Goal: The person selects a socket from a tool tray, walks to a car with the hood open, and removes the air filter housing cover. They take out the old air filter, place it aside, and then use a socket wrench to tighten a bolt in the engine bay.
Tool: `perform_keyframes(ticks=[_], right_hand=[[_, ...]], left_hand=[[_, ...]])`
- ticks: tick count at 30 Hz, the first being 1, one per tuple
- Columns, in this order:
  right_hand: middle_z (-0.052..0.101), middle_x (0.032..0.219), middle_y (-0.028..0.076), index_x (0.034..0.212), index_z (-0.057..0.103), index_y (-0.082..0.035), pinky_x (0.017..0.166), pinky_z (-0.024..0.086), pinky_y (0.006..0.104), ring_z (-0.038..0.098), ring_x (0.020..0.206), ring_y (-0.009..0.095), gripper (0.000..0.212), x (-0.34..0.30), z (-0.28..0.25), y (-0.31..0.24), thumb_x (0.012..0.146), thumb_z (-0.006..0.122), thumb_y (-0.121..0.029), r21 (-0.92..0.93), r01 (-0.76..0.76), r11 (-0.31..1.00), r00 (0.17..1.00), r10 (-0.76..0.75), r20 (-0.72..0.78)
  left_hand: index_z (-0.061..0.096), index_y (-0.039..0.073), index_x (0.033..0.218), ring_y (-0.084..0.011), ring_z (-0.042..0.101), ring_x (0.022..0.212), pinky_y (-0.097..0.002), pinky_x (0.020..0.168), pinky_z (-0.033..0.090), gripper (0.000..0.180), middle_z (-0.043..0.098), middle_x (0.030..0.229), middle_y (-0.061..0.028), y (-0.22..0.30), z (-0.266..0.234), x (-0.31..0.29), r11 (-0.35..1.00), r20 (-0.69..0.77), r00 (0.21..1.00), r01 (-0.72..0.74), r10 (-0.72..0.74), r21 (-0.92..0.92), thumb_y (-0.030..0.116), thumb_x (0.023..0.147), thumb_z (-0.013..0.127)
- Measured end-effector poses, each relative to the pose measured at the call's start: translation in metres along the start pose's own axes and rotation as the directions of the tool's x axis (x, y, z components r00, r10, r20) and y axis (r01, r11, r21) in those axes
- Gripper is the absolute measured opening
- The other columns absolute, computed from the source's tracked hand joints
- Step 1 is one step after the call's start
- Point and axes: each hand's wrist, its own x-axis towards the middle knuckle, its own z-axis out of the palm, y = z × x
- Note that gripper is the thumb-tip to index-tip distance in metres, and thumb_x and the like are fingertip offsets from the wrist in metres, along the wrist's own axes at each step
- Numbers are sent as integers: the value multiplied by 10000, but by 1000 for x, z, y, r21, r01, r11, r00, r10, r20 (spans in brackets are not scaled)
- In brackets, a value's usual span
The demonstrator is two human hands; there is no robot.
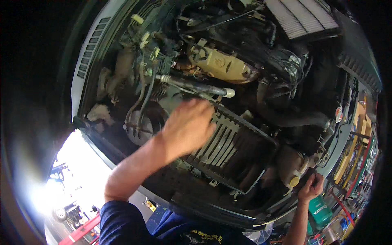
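In an open engine bay, my left hand [188, 128] is held above the left side of a ribbed, open black plastic housing [222, 143]. Its fingers are curled and slightly blurred, and the fingertips are turned away. Just beyond it lies a dark hose [196, 85] with a pale end. My right hand [311, 188] is closed at the bay's edge on the right, close to a reservoir with a yellow cap [294, 181]. What either hand holds, if anything, is hidden.
A tan engine cover [222, 65] sits at the back centre. A pleated air filter [302, 18] lies at the far right. A thick black hose [286, 116] runs toward the radiator cap [338, 114]. Beside my right hand is a teal container [319, 212]; tools crowd the right edge.
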Motion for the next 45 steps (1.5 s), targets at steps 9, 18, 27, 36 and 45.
perform_keyframes(ticks=[9, 18, 27, 36, 45], right_hand=[[640, 831, 133, 943, 625, -21, 710, 511, 405, 617, 738, 298, 215, -3, 1, 13, 1013, 633, -224, -101, 30, 994, 1000, -30, 9], [555, 787, 73, 898, 554, -38, 670, 466, 361, 517, 706, 200, 207, -5, 1, 26, 1034, 609, -183, -91, -47, 995, 998, 50, 30], [529, 774, 94, 907, 560, -45, 643, 445, 383, 525, 676, 253, 229, -4, 1, 22, 1047, 589, -223, -186, 44, 982, 999, -39, 26], [514, 758, 62, 914, 539, -52, 630, 427, 358, 490, 661, 185, 236, -1, 2, 10, 1069, 547, -229, -96, -16, 995, 998, 22, 56], [599, 776, 101, 924, 544, -47, 631, 471, 382, 581, 658, 250, 220, -4, -1, 17, 1020, 590, -240, -167, -60, 984, 998, 65, 24]], left_hand=[[621, -37, 1327, -315, 611, 1218, -424, 1063, 479, 539, 635, 1316, -170, 33, 15, -105, 962, 169, 974, -107, 153, -252, 305, 928, 742], [644, -25, 1272, -264, 629, 1080, -384, 929, 523, 554, 633, 1167, -130, 29, 20, -111, 966, 8, 978, -204, 208, -157, 303, 846, 777], [668, -30, 1289, -271, 576, 1168, -394, 1021, 469, 444, 650, 1194, -150, 30, 17, -125, 939, -78, 936, -342, 343, 30, 212, 922, 607], [663, -22, 1268, -318, 576, 1230, -465, 1099, 465, 467, 633, 1285, -170, 32, 14, -127, 924, -64, 925, -378, 375, -56, 267, 908, 592], [661, -27, 1268, -324, 578, 1217, -459, 1087, 472, 463, 627, 1284, -180, 37, 10, -122, 934, 1, 935, -354, 354, -50, 282, 930, 593]])
